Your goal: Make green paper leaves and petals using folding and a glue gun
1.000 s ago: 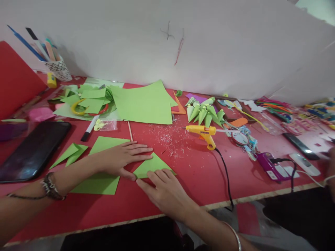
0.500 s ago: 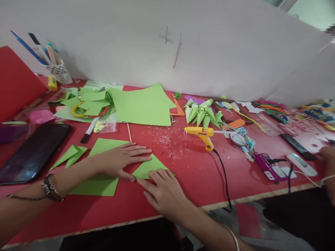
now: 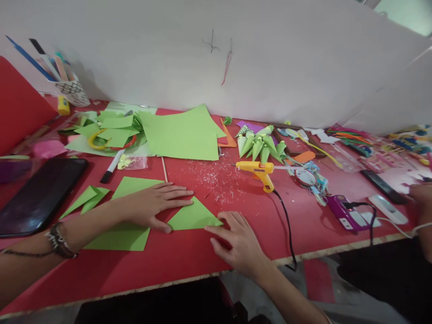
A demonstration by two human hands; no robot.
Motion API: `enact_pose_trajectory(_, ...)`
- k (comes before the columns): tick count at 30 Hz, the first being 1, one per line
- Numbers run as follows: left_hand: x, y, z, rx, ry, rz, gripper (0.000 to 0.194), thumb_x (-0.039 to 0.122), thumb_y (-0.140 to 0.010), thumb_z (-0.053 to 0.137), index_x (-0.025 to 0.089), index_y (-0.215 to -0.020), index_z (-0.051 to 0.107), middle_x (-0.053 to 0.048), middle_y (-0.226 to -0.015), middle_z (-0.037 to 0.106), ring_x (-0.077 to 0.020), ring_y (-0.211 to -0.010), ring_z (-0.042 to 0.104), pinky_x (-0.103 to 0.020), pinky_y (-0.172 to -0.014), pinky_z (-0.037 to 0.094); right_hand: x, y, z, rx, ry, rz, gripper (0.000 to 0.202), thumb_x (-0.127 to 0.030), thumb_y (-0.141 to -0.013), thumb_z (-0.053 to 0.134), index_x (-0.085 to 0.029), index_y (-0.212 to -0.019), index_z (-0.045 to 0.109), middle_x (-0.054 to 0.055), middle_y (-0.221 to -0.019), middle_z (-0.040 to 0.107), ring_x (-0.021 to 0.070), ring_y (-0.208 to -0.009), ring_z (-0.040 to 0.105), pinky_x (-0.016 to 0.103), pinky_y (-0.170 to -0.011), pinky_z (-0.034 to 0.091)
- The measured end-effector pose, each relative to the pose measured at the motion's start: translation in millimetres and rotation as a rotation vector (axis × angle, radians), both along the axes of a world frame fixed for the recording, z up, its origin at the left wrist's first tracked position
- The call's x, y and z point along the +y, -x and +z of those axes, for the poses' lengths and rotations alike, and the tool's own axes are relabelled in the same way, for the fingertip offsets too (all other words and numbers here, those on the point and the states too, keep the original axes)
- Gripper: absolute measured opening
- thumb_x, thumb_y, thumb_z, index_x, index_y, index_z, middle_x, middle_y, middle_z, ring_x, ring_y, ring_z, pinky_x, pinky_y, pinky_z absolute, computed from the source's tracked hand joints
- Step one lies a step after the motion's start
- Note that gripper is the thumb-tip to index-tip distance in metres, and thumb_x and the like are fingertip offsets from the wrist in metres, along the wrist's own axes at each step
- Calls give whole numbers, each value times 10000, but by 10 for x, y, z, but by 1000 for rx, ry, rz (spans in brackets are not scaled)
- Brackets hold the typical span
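A folded green paper triangle (image 3: 194,216) lies flat on the red table near its front edge. My left hand (image 3: 157,204) rests palm down with fingers stretched over the triangle's left side, partly covering a green sheet (image 3: 124,238) beneath the wrist. At the triangle's right corner is my right hand (image 3: 236,238), its fingers apart and slightly bent, with the fingertips touching or just beside the paper. Another folded green piece (image 3: 86,198) sits left of my left forearm.
A yellow glue gun (image 3: 258,171) with a black cord lies right of centre, beside paper shreds (image 3: 219,180). Green cones (image 3: 261,146) and large green sheets (image 3: 184,135) are behind. A black phone (image 3: 40,193) is at left; another person's hand (image 3: 421,195) is at far right.
My right hand has moved right along the triangle's lower edge to its right corner, uncovering more of the paper. My left hand stays on the left side.
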State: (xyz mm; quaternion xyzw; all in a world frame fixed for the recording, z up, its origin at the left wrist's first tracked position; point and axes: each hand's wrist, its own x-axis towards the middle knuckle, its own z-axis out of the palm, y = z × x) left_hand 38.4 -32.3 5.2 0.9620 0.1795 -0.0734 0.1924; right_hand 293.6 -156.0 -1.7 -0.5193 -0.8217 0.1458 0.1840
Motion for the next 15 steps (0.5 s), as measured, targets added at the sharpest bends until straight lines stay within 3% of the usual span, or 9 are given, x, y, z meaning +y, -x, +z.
enact_pose_trajectory(9, 10, 6, -14, -70, 6, 7, 727, 550, -734, 499, 334, -1350, 180, -4, -1415, 257, -229, -1291, 222, -383, -1063, 99, -64, -334, 18, -47, -37, -72, 258, -237, -792, 489, -284, -1003, 629, 62, -996, 524, 187, -923, 473, 350, -776, 423)
enact_pose_trajectory(15, 10, -26, 35, -90, -15, 0, 719, 538, -721, 523, 317, -1341, 234, -19, -1398, 302, -239, -1266, 273, -383, -1048, 147, -21, -281, 68, -94, -28, -52, 277, -314, -803, 509, -225, -1054, 584, 76, -1030, 524, 196, -948, 480, 362, -808, 420)
